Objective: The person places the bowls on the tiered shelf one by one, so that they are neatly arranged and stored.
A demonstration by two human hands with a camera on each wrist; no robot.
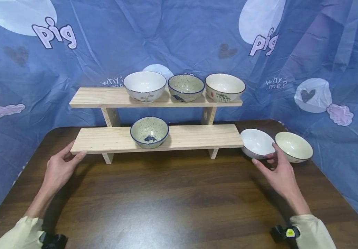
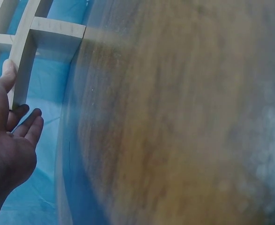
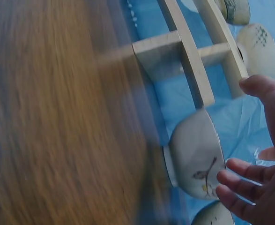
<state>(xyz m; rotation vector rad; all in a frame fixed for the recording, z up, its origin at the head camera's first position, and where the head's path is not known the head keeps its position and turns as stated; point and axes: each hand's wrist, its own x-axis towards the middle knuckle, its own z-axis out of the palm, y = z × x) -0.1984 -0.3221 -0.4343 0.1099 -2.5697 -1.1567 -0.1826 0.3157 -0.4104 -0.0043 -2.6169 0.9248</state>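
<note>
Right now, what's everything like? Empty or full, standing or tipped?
Upper-left bowl: upright, empty.
Upper-middle bowl: upright, empty.
Upper-right bowl: upright, empty.
Lower bowl: upright, empty.
White bowl at right: upright, empty.
Cream bowl at right: upright, empty.
Wooden stand: standing.
Left grip: holding the stand's end.
Right grip: open; touching unclear.
Backdrop: wrinkled.

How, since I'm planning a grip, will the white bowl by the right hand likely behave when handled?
The white bowl looks like glazed ceramic, so probably stiff and breakable. Its shiny inside suggests a slippery surface. Its foot is narrower than its mouth, so a high push might tip it.
</note>
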